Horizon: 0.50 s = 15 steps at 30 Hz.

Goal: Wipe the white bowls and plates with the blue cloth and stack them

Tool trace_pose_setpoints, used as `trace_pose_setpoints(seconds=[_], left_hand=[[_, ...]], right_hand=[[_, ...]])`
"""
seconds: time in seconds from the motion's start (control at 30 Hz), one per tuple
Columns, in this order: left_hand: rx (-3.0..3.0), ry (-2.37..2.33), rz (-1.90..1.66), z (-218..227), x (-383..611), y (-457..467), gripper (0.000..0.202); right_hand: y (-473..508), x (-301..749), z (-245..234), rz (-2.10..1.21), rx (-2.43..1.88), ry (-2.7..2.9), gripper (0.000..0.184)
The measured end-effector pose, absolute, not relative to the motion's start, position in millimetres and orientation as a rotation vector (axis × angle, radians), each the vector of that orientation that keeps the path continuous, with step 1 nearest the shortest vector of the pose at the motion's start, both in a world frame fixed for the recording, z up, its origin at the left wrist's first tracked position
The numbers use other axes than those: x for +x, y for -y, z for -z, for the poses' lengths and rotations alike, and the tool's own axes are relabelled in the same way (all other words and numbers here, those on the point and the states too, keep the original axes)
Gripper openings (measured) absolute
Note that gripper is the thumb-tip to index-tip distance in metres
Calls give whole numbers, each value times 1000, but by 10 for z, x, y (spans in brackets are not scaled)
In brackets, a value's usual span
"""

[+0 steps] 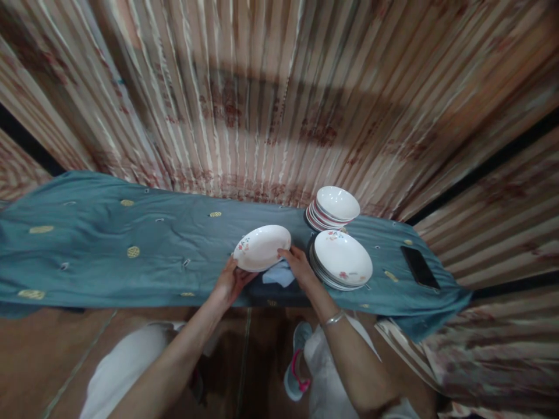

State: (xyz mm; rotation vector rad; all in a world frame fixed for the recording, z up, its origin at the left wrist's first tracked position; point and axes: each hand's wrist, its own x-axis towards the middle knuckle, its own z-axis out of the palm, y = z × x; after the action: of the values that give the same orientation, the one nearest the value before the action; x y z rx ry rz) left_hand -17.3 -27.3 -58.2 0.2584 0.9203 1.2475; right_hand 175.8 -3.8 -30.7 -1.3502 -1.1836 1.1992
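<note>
A white plate [262, 247] with small flowers on its rim is held up over the table, tilted a little. My left hand [230, 279] grips its lower left edge, the fingers reaching underneath. At its right edge, my right hand [294, 262] closes on the rim with the thumb on top. A light blue cloth [279, 274] hangs or lies just below the plate, by my right hand; whether my fingers hold it I cannot tell. Right of that hand stands a stack of matching plates [343, 258].
Behind the plates is a stack of white bowls [337, 203] with red bands. A black phone [420, 267] lies near the right end of the table, which has a teal cloth [166, 244]. Pleated curtains [262, 116] hang behind, and dark poles [484, 169] run along the sides.
</note>
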Motion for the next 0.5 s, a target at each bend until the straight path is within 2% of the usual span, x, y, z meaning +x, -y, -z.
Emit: trace_pose_setpoints(seconds=[0.1,0.23,0.33,0.5], left_hand=[[378,-970,-1197,547,-151,290,21],[493,-1116,-1241,528,-91,283,35],[553,-1191,-1341,515,-39,266,45],[773,-1081,-1386,442,40,265,41]], right_hand=[[3,1825,224,-1107,-1336,1148,37],[3,1939,110,-866,-1418,1263,38],[51,1931,42,-657,-1485,1356,48],[142,1745,-55,-358,-1619,1586,59]])
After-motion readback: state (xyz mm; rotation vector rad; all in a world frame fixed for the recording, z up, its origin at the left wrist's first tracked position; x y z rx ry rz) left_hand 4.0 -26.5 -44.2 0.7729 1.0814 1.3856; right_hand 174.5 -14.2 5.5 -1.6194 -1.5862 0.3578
